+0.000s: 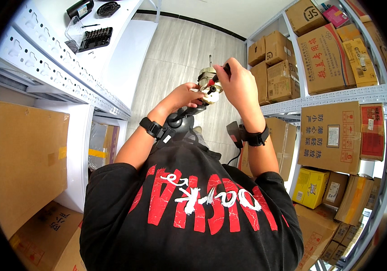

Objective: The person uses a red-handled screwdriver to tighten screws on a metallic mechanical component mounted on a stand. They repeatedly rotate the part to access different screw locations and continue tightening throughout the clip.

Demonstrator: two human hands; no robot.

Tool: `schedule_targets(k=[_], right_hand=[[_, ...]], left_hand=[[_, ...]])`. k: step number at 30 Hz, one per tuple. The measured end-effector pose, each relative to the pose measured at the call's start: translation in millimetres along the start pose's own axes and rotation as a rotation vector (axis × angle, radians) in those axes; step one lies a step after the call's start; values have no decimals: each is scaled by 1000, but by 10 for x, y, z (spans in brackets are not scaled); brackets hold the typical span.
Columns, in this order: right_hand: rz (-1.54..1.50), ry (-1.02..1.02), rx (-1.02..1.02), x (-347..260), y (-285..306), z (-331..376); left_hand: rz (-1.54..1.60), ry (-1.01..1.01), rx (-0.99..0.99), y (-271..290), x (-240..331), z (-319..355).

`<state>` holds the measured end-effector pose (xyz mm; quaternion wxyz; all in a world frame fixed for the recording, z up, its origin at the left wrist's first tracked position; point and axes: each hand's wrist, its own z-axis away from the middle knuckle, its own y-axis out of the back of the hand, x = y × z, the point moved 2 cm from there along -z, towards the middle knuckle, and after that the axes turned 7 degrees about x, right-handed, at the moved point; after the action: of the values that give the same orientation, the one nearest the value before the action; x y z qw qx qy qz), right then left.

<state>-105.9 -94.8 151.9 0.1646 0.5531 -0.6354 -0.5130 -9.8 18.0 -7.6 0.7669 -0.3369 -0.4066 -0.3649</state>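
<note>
The motor [210,84] shows bare dull metal with a pale casing; the screwdriver [218,76] handle is glossy plastic. Matt brown cardboard boxes [326,61] fill painted steel shelves [338,95].

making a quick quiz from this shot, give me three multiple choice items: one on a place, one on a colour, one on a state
1. Where do the cardboard boxes sit?
A. on the shelving at the person's right
B. on the white table
C. on a cart

2. What colour is the screwdriver handle?
A. blue
B. red and black
C. green

3. What is the left hand doing?
A. hanging free
B. gripping the motor unit
C. resting on a box

Answers: 1 A, boxes fill the right racks; 2 B, red shows beside black under the right hand; 3 B, its fingers wrap the unit.
</note>
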Motion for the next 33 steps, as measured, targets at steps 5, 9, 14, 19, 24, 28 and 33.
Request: schedule_targets(k=[5,9,14,19,24,28,33], right_hand=[[-235,184,-191,-6,136,-82],[-226,304,-262,-24,186,-98],[62,59,-202,-124,122,-74],[-125,214,-98,-26,111,-31],[-119,211,-71,-126,144,6],[111,59,-193,-147,122,-24],[-204,303,-10,-83,153,-16]], left_hand=[[3,-24,-12,-15,10,3],[-5,-19,17,-19,23,-11],[-13,-9,14,-27,4,-8],[-41,-12,21,-12,-4,14],[-101,-33,54,-5,-7,6],[-229,-91,115,7,6,11],[-386,-446,353,39,-111,-46]])
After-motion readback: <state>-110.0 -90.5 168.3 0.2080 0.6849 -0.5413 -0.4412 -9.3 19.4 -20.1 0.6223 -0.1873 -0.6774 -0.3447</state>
